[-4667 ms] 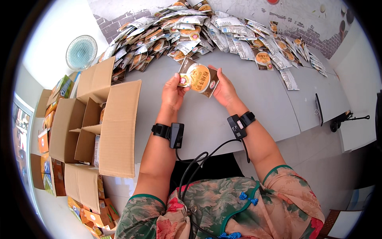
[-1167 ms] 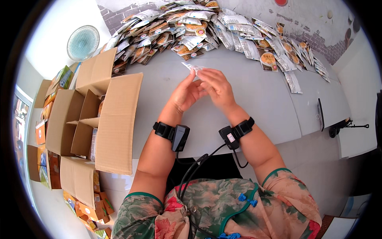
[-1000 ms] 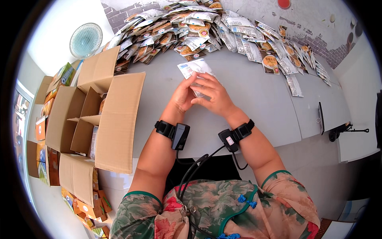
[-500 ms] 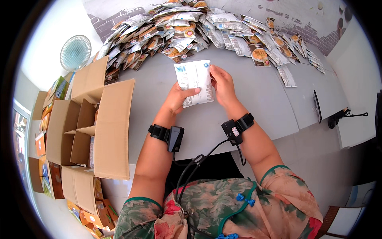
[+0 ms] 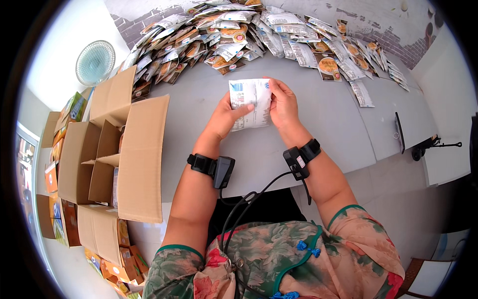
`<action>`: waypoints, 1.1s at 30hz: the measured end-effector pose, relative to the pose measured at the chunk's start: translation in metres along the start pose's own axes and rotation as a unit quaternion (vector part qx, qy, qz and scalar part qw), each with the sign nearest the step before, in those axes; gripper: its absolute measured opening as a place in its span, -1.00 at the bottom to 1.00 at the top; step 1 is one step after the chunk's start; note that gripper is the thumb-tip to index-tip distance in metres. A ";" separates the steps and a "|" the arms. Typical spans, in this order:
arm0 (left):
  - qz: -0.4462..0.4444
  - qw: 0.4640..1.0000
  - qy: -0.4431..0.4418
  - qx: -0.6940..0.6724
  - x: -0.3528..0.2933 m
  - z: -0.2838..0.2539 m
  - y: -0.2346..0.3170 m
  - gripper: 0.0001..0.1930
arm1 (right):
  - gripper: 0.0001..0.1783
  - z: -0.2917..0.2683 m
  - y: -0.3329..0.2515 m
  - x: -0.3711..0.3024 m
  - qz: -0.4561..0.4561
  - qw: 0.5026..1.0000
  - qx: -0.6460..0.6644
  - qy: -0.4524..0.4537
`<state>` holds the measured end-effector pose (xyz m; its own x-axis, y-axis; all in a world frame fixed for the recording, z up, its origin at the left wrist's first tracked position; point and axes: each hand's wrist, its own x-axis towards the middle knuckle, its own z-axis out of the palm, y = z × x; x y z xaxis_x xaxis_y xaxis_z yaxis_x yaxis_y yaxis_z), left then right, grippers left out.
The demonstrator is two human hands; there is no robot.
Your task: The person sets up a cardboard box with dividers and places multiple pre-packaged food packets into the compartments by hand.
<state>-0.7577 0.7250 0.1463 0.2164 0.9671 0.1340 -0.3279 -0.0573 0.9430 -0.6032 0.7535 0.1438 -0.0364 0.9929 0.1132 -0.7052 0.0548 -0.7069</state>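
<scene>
A white printed packet (image 5: 251, 112) is held upright above the grey table (image 5: 209, 164), its back with a blue barcode toward me. My left hand (image 5: 224, 117) grips its left side, the thumb lying across the front and the other fingers hidden behind. At the upper right corner, my right hand (image 5: 284, 104) pinches the packet between thumb and fingers. Beyond both hands lies a large heap of similar packets (image 5: 229, 35), some showing brown fronts and others white backs. A black device is strapped to each wrist, with cables running down to my body.
An open cardboard box (image 5: 142, 159) with dividers and some packets inside stands to the left, flaps spread. Orange and green cartons (image 5: 62, 219) are stacked beyond it. A round mesh fan (image 5: 94, 62) is at the far left. A dark flat panel (image 5: 400, 132) stands at the table's right edge.
The packet has shifted slightly right, both hands moving with it. My right hand has closed further round the upper right corner. The heap and box stay as they were.
</scene>
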 end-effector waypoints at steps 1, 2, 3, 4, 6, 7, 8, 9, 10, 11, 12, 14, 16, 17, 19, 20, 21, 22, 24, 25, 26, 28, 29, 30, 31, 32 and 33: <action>0.003 1.000 0.018 -0.010 0.000 0.000 0.001 -0.68 | -0.77 0.000 0.001 0.000 0.004 1.000 0.001 0.000; 0.019 0.999 0.022 -0.034 0.001 -0.002 0.001 -0.71 | -0.77 0.001 0.002 -0.001 0.006 1.000 0.005 -0.003; 0.035 0.997 0.025 -0.060 0.002 -0.006 0.001 -0.73 | -0.78 0.001 0.003 -0.001 0.007 1.000 0.008 -0.006; 0.050 0.995 0.027 -0.085 0.003 -0.008 0.002 -0.74 | -0.78 0.002 0.004 -0.001 0.008 1.000 0.011 -0.009; 0.073 0.992 0.085 -0.055 0.004 -0.011 0.005 -0.75 | -0.78 0.003 0.007 -0.002 0.008 1.000 0.010 -0.016; 0.083 0.989 0.114 -0.040 0.004 -0.011 0.006 -0.74 | -0.78 0.002 0.009 -0.003 0.009 1.000 0.009 -0.019; 0.093 0.987 0.132 -0.020 0.005 -0.012 0.006 -0.74 | -0.78 0.003 0.009 -0.003 0.011 1.000 0.005 -0.019; 0.105 0.983 0.149 0.000 0.005 -0.013 0.006 -0.74 | -0.78 0.005 0.009 -0.005 0.013 1.000 -0.001 -0.021; 0.116 0.979 0.167 0.020 0.005 -0.014 0.006 -0.73 | -0.77 0.006 0.009 -0.006 0.014 1.000 -0.006 -0.022; 0.132 0.973 0.187 0.036 0.005 -0.015 0.004 -0.73 | -0.77 0.007 0.009 -0.007 0.014 0.999 -0.015 -0.027; 0.147 0.966 0.208 0.052 0.006 -0.014 0.002 -0.73 | -0.76 0.007 0.009 -0.007 0.014 0.999 -0.023 -0.031; 0.156 0.956 0.237 0.082 0.006 -0.015 0.000 -0.74 | -0.75 0.009 0.008 -0.008 0.014 0.998 -0.044 -0.035; 0.142 0.951 0.252 0.111 0.006 -0.016 0.000 -0.74 | -0.73 0.012 0.006 -0.011 0.011 0.997 -0.066 -0.032; 0.151 0.949 0.252 0.110 0.007 -0.016 -0.001 -0.73 | -0.72 0.011 0.006 -0.011 0.011 0.997 -0.071 -0.034; 0.171 0.946 0.254 0.108 0.009 -0.016 -0.003 -0.70 | -0.71 0.009 0.007 -0.009 0.010 0.996 -0.081 -0.039; 0.160 0.950 0.251 0.098 0.009 -0.017 -0.003 -0.70 | -0.71 0.009 0.008 -0.009 0.012 0.996 -0.084 -0.039; 0.148 0.954 0.247 0.087 0.008 -0.016 -0.001 -0.69 | -0.70 0.008 0.008 -0.009 0.013 0.995 -0.087 -0.038; 0.137 0.957 0.243 0.077 0.008 -0.016 -0.001 -0.69 | -0.70 0.008 0.008 -0.008 0.014 0.995 -0.090 -0.038; 0.134 0.966 0.223 -0.001 0.011 -0.019 -0.005 -0.70 | -0.68 0.007 0.007 -0.006 0.034 0.995 -0.088 -0.034; 0.132 0.967 0.212 -0.040 0.012 -0.020 -0.007 -0.70 | -0.68 0.007 0.007 -0.006 0.044 0.995 -0.086 -0.032; 0.129 0.965 0.214 -0.078 0.013 -0.022 -0.009 -0.72 | -0.67 0.007 0.008 -0.005 0.063 0.992 -0.099 -0.038; 0.122 0.957 0.215 -0.153 0.014 -0.023 -0.008 -0.74 | -0.67 0.002 0.010 -0.003 0.100 0.986 -0.124 -0.047; 0.117 0.956 0.214 -0.161 0.014 -0.025 -0.008 -0.75 | -0.67 0.001 0.012 -0.003 0.101 0.981 -0.147 -0.071; 0.112 0.956 0.213 -0.169 0.014 -0.028 -0.008 -0.76 | -0.67 0.000 0.015 -0.003 0.102 0.975 -0.171 -0.095; 0.108 0.955 0.212 -0.176 0.014 -0.029 -0.009 -0.77 | -0.67 0.000 0.017 -0.003 0.102 0.968 -0.194 -0.119; 0.108 0.955 0.211 -0.181 0.015 -0.030 -0.010 -0.78 | -0.68 -0.001 0.017 -0.003 0.101 0.967 -0.204 -0.116; 0.109 0.954 0.210 -0.186 0.015 -0.031 -0.011 -0.78 | -0.68 -0.001 0.018 -0.003 0.100 0.965 -0.215 -0.115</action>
<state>-0.7793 0.7476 0.1283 -0.2567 0.9605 0.1071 -0.6428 -0.2524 0.7232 -0.6154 0.7519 0.1297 -0.3315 0.9414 0.0620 -0.3114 -0.0471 -0.9491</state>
